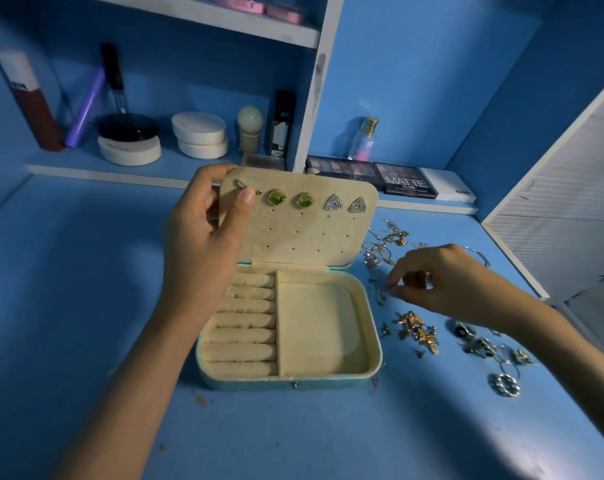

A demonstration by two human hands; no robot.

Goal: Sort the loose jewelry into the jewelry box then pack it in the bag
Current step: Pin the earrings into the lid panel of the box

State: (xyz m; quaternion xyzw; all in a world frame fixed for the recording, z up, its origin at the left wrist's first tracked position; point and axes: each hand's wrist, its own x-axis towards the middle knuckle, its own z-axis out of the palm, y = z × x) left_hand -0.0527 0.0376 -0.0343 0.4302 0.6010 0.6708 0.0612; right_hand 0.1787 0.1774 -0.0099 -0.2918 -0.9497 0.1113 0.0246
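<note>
An open teal jewelry box [371, 308] with a cream lining sits mid-table. Its raised lid [304, 237] carries a small silver earring under my thumb, two green earrings [277, 197] and two silver triangle earrings [334, 202]. My left hand [207, 230] grips the lid's left edge, thumb on its face and fingers behind. Ring rolls [243, 323] and the open compartment look bare. Right of the box, my right hand [446, 284] pinches at a tiny piece among the loose jewelry [415, 329]; what it holds is too small to tell.
Chains [387, 242] lie behind my right hand; rings [505, 384] lie at the right. Eyeshadow palettes [373, 174], a perfume bottle [363, 138] and cosmetic jars [198, 133] stand on shelves behind. A white slatted door [553, 209] borders the right edge. No bag is in view.
</note>
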